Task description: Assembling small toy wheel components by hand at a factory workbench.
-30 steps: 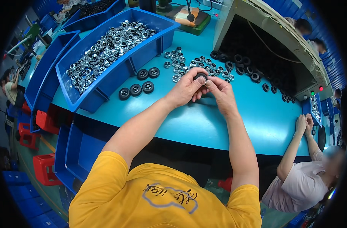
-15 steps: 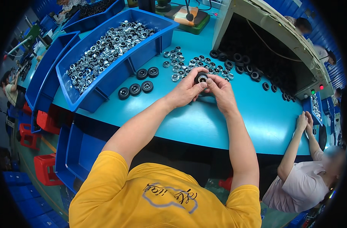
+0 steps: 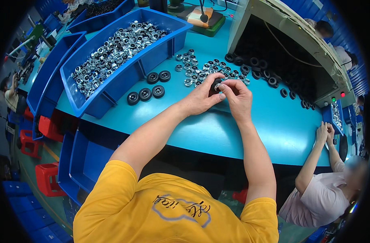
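Observation:
Over the middle of the turquoise table, my left hand is closed round a small black rubber tyre. My right hand pinches a shiny chrome wheel hub at the tyre's opening; how deep the hub sits is hidden by my fingers. Just beyond my hands lies a spread of loose chrome hubs with black centres. Several finished-looking wheels, black tyres with hubs inside, stand in two short rows to the left of my left hand.
A long blue bin heaped with chrome hubs stands at the back left. To the right, a beige machine housing opens over a pile of black tyres. A co-worker's hands work at the table's right end. Red stools stand at lower left.
The tyre has turned in my left hand, its opening now facing more to the right. My right fingers have shifted onto the hub at its side.

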Tool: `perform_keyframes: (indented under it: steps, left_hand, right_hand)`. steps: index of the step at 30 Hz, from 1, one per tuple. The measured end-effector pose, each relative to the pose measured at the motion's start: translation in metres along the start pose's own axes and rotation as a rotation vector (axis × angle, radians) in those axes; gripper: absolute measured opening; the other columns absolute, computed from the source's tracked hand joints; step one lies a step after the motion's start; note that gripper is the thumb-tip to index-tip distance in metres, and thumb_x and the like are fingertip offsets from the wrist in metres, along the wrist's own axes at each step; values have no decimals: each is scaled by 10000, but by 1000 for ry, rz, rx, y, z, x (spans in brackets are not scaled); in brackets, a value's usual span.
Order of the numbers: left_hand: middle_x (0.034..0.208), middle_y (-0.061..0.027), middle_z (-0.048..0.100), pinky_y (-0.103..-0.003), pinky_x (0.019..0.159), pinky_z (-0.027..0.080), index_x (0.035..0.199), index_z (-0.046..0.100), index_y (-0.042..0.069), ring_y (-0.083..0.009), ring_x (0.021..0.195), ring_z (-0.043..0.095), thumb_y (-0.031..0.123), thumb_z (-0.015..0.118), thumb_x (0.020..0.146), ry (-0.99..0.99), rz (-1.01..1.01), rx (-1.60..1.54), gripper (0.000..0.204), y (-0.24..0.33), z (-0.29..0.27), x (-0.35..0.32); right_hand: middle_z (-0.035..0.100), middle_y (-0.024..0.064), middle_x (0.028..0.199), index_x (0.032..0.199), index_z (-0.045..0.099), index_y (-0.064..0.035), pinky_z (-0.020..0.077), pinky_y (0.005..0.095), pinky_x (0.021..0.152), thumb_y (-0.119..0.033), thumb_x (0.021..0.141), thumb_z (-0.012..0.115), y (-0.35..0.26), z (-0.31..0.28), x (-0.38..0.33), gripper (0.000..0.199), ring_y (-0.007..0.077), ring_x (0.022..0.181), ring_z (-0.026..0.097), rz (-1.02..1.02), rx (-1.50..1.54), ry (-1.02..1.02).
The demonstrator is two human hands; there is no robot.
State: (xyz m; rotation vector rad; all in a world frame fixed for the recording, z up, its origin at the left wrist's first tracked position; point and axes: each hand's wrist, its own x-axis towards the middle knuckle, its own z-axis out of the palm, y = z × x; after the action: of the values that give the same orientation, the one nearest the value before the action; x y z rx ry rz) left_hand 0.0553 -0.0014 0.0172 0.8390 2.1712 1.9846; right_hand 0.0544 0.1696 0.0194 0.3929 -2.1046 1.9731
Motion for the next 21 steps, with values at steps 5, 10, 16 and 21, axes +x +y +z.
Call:
perform_keyframes:
  steps: [5, 10, 16, 21]
  left_hand:
    - [835, -3, 525, -235, 583, 432, 1431, 366, 127, -80, 689, 499, 375, 554, 1028, -28, -82, -80, 509, 6, -2, 0]
    - [862, -13, 531, -232, 585, 424, 1401, 406, 129, -82, 691, 500, 353, 510, 1050, -32, -74, -93, 430, 12, -3, -2]
    - [1065, -107, 624, -333, 818, 503, 1339, 463, 104, -221, 912, 618, 170, 486, 1043, 151, 174, 193, 304, -2, 4, 1]
    - [1135, -136, 619, -344, 878, 495, 1248, 530, 61, -253, 971, 628, 79, 502, 1005, 171, 91, 205, 245, 10, 9, -1]
  right_hand:
    - [658, 13, 941, 1020, 703, -9, 557, 249, 741, -59, 876, 751, 3, 0, 0, 160, 119, 846, 667, 97, 163, 22]
    - [656, 3, 935, 1101, 669, 8, 540, 249, 714, -164, 882, 777, 1, -5, 3, 299, 111, 845, 639, 497, 364, -79]
    - [624, 21, 963, 1032, 723, 12, 481, 255, 764, -196, 897, 765, 10, -4, 1, 251, 111, 822, 575, 276, 332, -81]
    - [611, 35, 990, 959, 748, 15, 486, 258, 755, -186, 896, 765, 9, -4, -4, 211, 118, 820, 567, 293, 318, -52]
